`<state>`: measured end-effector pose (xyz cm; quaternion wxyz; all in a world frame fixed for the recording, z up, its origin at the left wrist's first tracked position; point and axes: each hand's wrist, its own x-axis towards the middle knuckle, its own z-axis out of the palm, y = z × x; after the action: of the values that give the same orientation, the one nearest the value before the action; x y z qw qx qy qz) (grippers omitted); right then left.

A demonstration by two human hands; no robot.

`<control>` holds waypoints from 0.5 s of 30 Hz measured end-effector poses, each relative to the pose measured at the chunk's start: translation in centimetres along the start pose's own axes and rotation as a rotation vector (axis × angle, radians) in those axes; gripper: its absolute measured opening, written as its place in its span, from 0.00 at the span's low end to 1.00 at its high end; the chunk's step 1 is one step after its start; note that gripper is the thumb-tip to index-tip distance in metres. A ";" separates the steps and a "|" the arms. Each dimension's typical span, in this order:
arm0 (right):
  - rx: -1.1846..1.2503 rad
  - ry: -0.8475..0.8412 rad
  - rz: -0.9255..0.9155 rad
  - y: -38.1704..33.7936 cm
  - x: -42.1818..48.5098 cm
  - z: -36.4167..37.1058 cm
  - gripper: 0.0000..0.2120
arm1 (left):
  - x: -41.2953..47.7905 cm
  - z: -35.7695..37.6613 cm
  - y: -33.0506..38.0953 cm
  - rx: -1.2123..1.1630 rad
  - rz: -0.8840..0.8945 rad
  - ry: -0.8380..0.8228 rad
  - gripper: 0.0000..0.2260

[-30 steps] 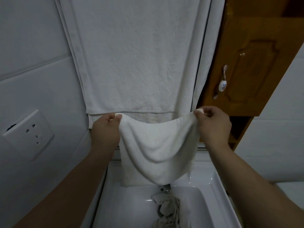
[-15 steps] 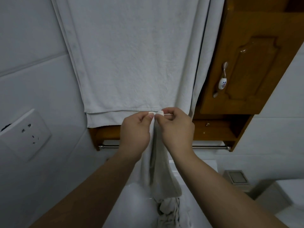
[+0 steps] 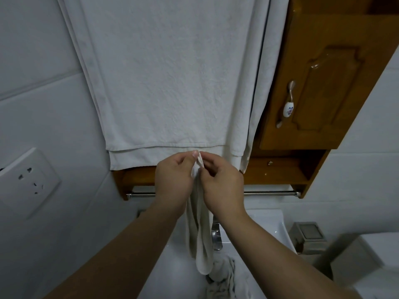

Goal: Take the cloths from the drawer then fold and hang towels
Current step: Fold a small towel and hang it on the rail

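Note:
A small white cloth [image 3: 201,244] hangs folded in half lengthwise over the sink. My left hand [image 3: 174,178] and my right hand [image 3: 222,182] are pressed close together and both pinch its joined top corners in front of my chest. A large white towel [image 3: 170,78] hangs flat on the wall just behind my hands. Below it a metal towel rail [image 3: 269,193] runs under a wooden shelf. More crumpled cloths [image 3: 224,277] lie in the sink basin beneath the hanging cloth.
A wooden cabinet [image 3: 319,83] with a porcelain-tipped handle [image 3: 288,106] is mounted at the right. A wall socket [image 3: 28,182] sits at the left. The white sink [image 3: 272,225] has a chrome tap [image 3: 216,236]; a small metal box [image 3: 308,236] stands at its right.
My hands came together from spread apart, bringing the cloth's two top corners to meet. The cloth went from hanging open to hanging as a narrow folded strip.

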<state>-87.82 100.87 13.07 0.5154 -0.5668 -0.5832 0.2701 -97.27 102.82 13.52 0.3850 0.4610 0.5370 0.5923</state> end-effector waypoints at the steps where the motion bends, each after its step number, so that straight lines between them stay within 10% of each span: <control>1: 0.025 -0.023 0.008 0.1 0.0 0.0 0.18 | 0.0 -0.1 0.0 -0.008 0.000 0.003 0.09; 15: 0.380 -0.308 0.152 0.8 1.7 -0.7 0.29 | 0.8 -1.5 -0.7 0.031 0.056 -0.023 0.12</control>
<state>-86.56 102.48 13.07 0.4959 -0.4542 -0.5494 0.4959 -98.93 103.21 12.90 0.3674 0.4885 0.5285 0.5891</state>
